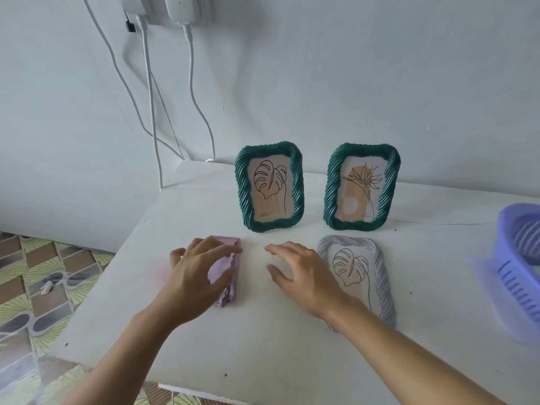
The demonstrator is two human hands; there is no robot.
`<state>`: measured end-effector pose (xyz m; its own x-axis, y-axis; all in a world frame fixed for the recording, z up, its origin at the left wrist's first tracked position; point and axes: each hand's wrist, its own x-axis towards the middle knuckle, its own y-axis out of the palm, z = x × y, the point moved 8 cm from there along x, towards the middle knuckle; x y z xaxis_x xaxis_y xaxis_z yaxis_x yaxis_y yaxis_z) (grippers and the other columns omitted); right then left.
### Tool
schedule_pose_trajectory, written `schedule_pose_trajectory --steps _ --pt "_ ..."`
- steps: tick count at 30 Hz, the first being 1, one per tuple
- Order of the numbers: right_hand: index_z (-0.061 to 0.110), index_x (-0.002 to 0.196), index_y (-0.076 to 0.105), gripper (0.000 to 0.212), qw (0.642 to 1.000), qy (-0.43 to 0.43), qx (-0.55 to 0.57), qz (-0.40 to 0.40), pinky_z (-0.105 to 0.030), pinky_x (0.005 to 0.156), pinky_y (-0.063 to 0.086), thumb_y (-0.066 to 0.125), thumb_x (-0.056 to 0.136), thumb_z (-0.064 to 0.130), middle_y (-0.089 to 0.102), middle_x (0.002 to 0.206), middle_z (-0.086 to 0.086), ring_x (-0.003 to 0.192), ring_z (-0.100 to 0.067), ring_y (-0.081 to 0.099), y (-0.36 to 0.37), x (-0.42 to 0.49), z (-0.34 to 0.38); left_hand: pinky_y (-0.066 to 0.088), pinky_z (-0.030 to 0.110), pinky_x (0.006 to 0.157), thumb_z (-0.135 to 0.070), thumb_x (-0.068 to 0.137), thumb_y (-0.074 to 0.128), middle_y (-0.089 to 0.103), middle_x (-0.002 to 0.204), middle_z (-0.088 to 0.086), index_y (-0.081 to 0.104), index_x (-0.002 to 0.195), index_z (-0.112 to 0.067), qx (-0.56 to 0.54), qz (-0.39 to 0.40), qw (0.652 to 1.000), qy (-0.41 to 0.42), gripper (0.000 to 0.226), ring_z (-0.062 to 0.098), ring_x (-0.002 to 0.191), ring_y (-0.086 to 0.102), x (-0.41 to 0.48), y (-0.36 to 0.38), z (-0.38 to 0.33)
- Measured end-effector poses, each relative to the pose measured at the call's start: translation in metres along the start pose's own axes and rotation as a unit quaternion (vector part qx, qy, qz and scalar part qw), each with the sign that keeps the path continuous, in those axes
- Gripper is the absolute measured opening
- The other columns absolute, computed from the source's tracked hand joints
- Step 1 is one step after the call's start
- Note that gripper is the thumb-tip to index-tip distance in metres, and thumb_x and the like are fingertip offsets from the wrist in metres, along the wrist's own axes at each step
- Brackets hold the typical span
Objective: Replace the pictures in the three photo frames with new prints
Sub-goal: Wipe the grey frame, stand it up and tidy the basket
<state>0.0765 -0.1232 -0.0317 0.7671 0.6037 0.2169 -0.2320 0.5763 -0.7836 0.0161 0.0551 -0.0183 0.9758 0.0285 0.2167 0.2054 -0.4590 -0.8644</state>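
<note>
Two green twisted-rim photo frames stand upright at the back of the white table [263, 346]: the left green frame [270, 187] shows a leaf line drawing, the right green frame [362, 187] a flower drawing. A pale lilac-grey frame [359, 273] with a leaf print lies flat at front right. A pink-purple frame [226, 271] lies at front left. My left hand [198, 276] rests over the pink-purple frame with fingers spread and loosely bent; whether it grips the frame is unclear. My right hand [301, 273] hovers with fingers spread between the two lying frames, its wrist covering the grey frame's near left edge.
A purple slotted plastic basket [517, 267] sits at the table's right edge. White cables [152, 112] hang down the wall from plugs at the upper left. Patterned floor tiles [43, 287] lie beyond the table's left edge.
</note>
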Motion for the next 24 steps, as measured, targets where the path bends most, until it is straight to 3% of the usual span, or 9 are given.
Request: schedule_pose_trajectory --steps 4,6,8,10,13,16,19,21,24 --pt "0.017 0.114 0.07 0.023 0.993 0.041 0.036 -0.102 -0.025 0.081 0.053 0.063 0.093 0.019 0.07 0.097 0.009 0.089 -0.004 0.063 -0.059 -0.034 -0.034 0.045 0.027 0.08 -0.035 0.093 0.065 0.06 0.086 -0.018 0.065 0.108 -0.04 -0.084 0.009 0.996 0.009 0.017 0.004 0.088 0.059 0.023 0.023 -0.053" --pt "0.015 0.108 0.071 0.018 0.988 0.059 0.025 -0.138 -0.023 0.077 0.054 0.065 0.092 0.016 0.07 0.092 0.01 0.084 -0.004 0.064 -0.085 -0.055 -0.053 0.044 0.015 0.074 -0.037 0.092 0.065 0.062 0.092 -0.017 0.062 0.113 -0.04 -0.117 0.048 0.992 -0.027 0.022 0.004 0.089 0.06 0.033 0.047 -0.073" --pt "0.017 0.108 0.07 0.018 0.983 0.095 -0.005 -0.154 -0.026 0.075 0.054 0.065 0.091 0.019 0.067 0.089 0.012 0.081 -0.005 0.062 -0.1 -0.076 -0.078 0.048 0.02 0.082 -0.04 0.092 0.064 0.063 0.106 -0.013 0.059 0.124 -0.038 -0.138 0.087 0.985 -0.063 0.032 0.005 0.096 0.061 0.038 0.074 -0.088" --pt "0.02 0.114 0.067 0.028 0.976 0.161 -0.05 -0.142 -0.034 0.078 0.054 0.056 0.092 0.034 0.065 0.09 0.011 0.085 -0.01 0.061 -0.106 -0.093 -0.104 0.05 0.03 0.09 -0.04 0.092 0.064 0.061 0.117 -0.008 0.056 0.133 -0.033 -0.122 0.108 0.983 -0.084 0.043 0.01 0.104 0.06 0.041 0.094 -0.101" --pt "0.019 0.112 0.062 0.044 0.961 0.244 -0.089 -0.098 -0.04 0.078 0.052 0.045 0.09 0.054 0.06 0.093 0.004 0.091 -0.02 0.058 -0.107 -0.107 -0.135 0.045 0.025 0.088 -0.039 0.093 0.062 0.059 0.125 -0.004 0.055 0.137 -0.027 -0.125 0.113 0.979 -0.115 0.046 0.01 0.102 0.059 0.045 0.109 -0.118" --pt "0.021 0.1 0.055 0.033 0.952 0.291 -0.06 -0.072 -0.035 0.076 0.049 0.057 0.091 0.053 0.054 0.093 0.004 0.091 -0.019 0.054 -0.105 -0.106 -0.145 0.044 0.021 0.081 -0.031 0.091 0.066 0.059 0.126 -0.001 0.056 0.137 -0.025 -0.145 0.116 0.972 -0.142 0.047 0.009 0.096 0.06 0.046 0.116 -0.129" --pt "0.02 0.101 0.055 0.036 0.942 0.331 -0.012 -0.049 -0.032 0.075 0.046 0.062 0.087 0.052 0.052 0.096 -0.001 0.091 -0.021 0.054 -0.102 -0.1 -0.146 0.048 0.017 0.07 -0.016 0.086 0.071 0.062 0.121 -0.001 0.055 0.138 -0.027 -0.174 0.114 0.962 -0.174 0.055 0.01 0.092 0.062 0.046 0.121 -0.132" --pt "0.019 0.098 0.055 0.036 0.934 0.355 0.024 -0.039 -0.031 0.075 0.045 0.067 0.081 0.049 0.054 0.099 -0.005 0.094 -0.022 0.054 -0.096 -0.098 -0.15 0.049 0.015 0.061 -0.006 0.086 0.069 0.065 0.11 -0.005 0.057 0.137 -0.023 -0.245 0.092 0.942 -0.213 0.055 0.006 0.085 0.063 0.046 0.121 -0.132" --pt "0.022 0.104 0.067 0.041 0.914 0.374 0.142 -0.072 -0.035 0.082 0.055 0.07 0.069 0.045 0.065 0.104 -0.002 0.094 -0.018 0.063 -0.094 -0.101 -0.157 0.051 0.019 0.063 0.001 0.087 0.068 0.063 0.115 0.001 0.051 0.143 -0.015 -0.341 0.04 0.9 -0.268 0.06 0.011 0.088 0.061 0.04 0.122 -0.13"
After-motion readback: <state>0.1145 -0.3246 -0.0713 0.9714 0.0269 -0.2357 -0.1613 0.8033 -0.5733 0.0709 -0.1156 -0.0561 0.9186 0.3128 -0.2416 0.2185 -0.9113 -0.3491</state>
